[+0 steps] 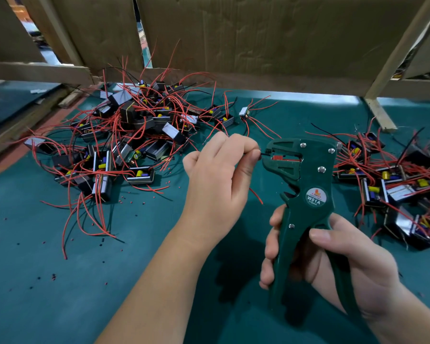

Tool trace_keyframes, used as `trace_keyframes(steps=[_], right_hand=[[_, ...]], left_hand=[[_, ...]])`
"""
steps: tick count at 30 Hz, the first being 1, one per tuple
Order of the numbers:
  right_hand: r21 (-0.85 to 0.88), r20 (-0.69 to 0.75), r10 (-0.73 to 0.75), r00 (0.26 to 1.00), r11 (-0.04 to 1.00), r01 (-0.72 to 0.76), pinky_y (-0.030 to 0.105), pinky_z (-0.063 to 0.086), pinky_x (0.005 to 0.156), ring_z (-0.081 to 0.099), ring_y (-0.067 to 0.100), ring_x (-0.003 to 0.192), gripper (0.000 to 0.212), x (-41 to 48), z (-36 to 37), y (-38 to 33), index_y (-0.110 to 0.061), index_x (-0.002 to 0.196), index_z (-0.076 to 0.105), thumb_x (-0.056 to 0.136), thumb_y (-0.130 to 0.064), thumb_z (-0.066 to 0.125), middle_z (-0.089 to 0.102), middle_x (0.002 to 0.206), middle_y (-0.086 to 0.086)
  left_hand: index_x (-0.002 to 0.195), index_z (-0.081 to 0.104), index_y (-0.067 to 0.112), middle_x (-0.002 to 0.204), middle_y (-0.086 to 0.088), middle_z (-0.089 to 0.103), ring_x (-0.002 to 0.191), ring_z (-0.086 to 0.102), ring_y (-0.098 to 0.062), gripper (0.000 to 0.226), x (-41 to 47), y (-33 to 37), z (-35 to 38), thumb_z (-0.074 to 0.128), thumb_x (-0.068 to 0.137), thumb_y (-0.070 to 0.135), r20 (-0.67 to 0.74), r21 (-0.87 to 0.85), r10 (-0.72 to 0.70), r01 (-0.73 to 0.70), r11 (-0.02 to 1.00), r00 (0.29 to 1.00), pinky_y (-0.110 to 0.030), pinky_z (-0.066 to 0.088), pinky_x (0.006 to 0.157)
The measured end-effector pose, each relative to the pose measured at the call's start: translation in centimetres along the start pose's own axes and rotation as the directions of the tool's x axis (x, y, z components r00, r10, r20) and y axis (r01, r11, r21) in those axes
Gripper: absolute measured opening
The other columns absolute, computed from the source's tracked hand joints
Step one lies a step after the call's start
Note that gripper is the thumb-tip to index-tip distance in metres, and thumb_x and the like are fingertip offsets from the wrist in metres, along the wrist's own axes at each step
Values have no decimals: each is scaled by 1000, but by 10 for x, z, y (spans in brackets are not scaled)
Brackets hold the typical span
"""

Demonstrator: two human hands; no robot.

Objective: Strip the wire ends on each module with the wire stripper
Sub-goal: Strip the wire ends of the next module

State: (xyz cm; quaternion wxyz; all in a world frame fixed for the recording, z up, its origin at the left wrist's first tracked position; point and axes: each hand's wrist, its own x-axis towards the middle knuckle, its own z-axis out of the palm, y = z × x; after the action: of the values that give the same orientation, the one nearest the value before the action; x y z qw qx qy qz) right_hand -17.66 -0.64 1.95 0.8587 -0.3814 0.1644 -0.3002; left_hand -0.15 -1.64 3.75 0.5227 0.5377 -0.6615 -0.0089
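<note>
A green worktop (60,281) fills the view. Brown cardboard (258,33) on a wooden frame (380,115) stands as a wall along its far edge.

The left pile (134,135) of small black modules is the bigger heap. It lies toward the far edge, left of the middle, with its red and black wires tangled and splaying out over the mat. The right pile (395,180) is smaller and sits against the right edge. Its modules lie every way up and their red wires cross.

The right hand (345,259) is near the near edge, right of the middle. Its fingers (271,244) and thumb are wrapped round the two handles of the stripper (305,189). This dark green tool is held upright above the worktop, between the piles, with its head turned left. The handles stand somewhat apart.

The left hand (219,175) hangs over the middle of the worktop, just left of the stripper's head. Its fingers are curled, and the thumb and forefinger are clamped on a black wire (263,153). The wire's short free end reaches into the mouth of the stripper. I cannot tell whether the palm holds a module.

A red wire (256,194) trails down from under that hand.

Tiny red and black scraps (121,201) dot the mat toward the left and near edges.
</note>
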Motion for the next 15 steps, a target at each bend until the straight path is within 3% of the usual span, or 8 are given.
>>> trace_keyframes(steps=[4,15], right_hand=[[-51,-66,-24,997,998,21,55,49,68,61,45,68,46,-3,2,1,0,102,62,68,-26,81,60,82,28],[-87,-91,-10,996,996,2,55,50,65,62,43,64,46,-3,6,0,-2,99,63,65,-26,82,61,78,27]], left_hand=[[85,44,32,72,13,39,70,40,-5,15,0,0,0,42,98,25,13,0,6,-6,1000,1000,-48,37,69],[85,56,25,74,9,44,71,43,-10,18,-2,-2,1,44,98,25,30,60,-29,28,998,999,-39,27,76]])
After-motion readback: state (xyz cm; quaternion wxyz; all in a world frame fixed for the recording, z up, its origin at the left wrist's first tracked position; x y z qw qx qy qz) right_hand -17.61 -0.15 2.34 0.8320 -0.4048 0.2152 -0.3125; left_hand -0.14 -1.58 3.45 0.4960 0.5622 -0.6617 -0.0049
